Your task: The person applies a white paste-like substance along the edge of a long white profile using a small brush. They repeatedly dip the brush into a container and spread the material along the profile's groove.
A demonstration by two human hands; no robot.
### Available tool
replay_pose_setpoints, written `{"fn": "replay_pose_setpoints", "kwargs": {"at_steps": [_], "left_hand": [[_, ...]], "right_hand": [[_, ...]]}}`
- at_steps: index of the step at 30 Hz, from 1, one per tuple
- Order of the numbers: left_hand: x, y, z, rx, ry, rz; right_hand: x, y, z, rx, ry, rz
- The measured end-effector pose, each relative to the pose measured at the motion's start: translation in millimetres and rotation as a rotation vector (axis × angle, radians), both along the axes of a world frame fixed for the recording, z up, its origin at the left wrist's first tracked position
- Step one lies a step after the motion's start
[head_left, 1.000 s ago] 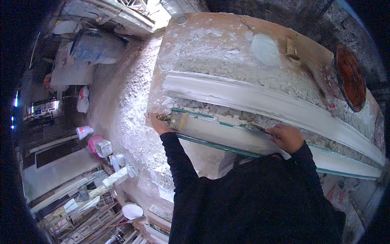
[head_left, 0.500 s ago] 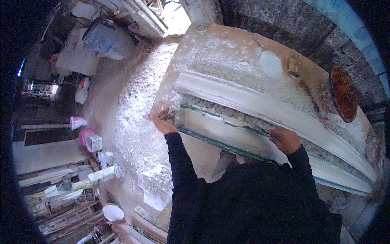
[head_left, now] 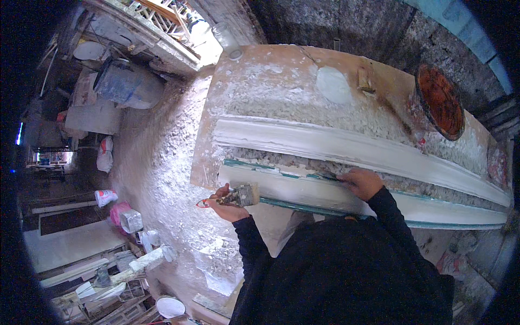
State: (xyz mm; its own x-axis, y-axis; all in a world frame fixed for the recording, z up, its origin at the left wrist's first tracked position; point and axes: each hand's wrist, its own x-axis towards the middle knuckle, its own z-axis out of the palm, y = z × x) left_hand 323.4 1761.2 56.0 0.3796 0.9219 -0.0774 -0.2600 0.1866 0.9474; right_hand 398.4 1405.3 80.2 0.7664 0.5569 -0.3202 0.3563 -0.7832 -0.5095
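Note:
My left hand [head_left: 228, 208] is closed round a paintbrush [head_left: 248, 195], its bristles clogged with pale paste, close to the near edge of a long trough-like mould [head_left: 292, 188]. The mould has green edges and a smooth white, plaster-like inner face. At the mould's far green edge, the fingers of my right hand [head_left: 362, 184] are closed on a thin dark tool [head_left: 327, 177], most of it hidden by the hand, so its kind is unclear. Just beyond lies a long white plaster moulding [head_left: 303, 135], side by side with the mould.
The plaster-smeared table [head_left: 260, 70] carries a round white patch [head_left: 333, 85], a small wooden block [head_left: 366, 80], a clear jar [head_left: 227, 40] and an orange-brown basin [head_left: 440, 102]. To the left, a blue-stained barrel [head_left: 130, 84], buckets and sacks stand on the powdery floor.
My left hand with the brush has come nearer to me, off the mould's end to beside its near edge. My right hand stays at the far edge. The view has shifted.

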Motion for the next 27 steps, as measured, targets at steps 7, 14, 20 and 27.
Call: {"fn": "replay_pose_setpoints", "kwargs": {"at_steps": [7, 14, 20, 27], "left_hand": [[26, -1, 2, 0.081, -0.018, -0.049], [41, -9, -10, 0.066, -0.072, -0.036], [44, -5, -15, 0.039, -0.034, 0.009], [48, -10, -14, 0.036, -0.036, 0.04]], "right_hand": [[14, -33, 33, -0.032, 0.143, -0.066], [22, -45, 15, 0.086, 0.203, -0.035], [36, -41, 15, 0.009, 0.237, 0.012], [44, -40, 12, -0.004, 0.168, 0.072]]}}
